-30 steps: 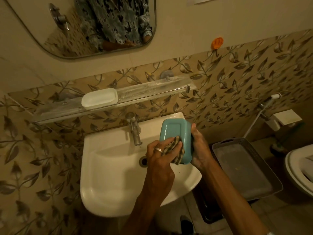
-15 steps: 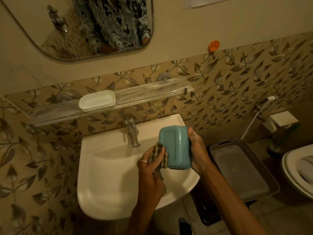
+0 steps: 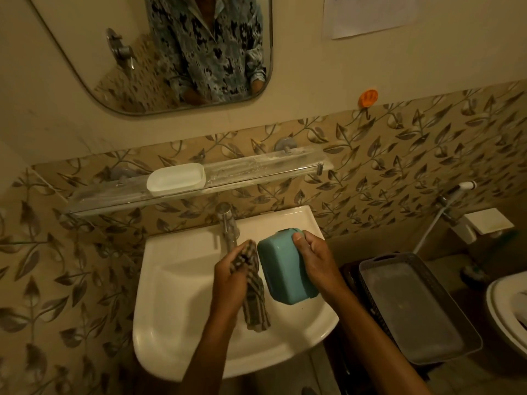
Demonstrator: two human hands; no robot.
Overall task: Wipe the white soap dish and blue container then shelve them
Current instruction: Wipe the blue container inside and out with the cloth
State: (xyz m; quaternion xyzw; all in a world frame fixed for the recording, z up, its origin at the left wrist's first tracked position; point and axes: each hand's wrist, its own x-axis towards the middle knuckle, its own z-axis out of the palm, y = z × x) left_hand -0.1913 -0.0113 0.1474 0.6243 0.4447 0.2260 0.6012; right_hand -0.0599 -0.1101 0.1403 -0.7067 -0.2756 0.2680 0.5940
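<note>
Left grip (image 3: 231, 277) is fisted round the cloth (image 3: 253, 297), right grip (image 3: 313, 260) clasps the blue container (image 3: 282, 269).

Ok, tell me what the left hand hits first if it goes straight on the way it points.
Probably the tap: the left hand, gripping the checked cloth, points towards it, with the blue container just to its right. Depth is unclear, so it might pass over it.

Smooth plastic blue container (image 3: 285, 269); checked cloth (image 3: 251, 289); glossy, probably ceramic basin (image 3: 176, 309).
</note>
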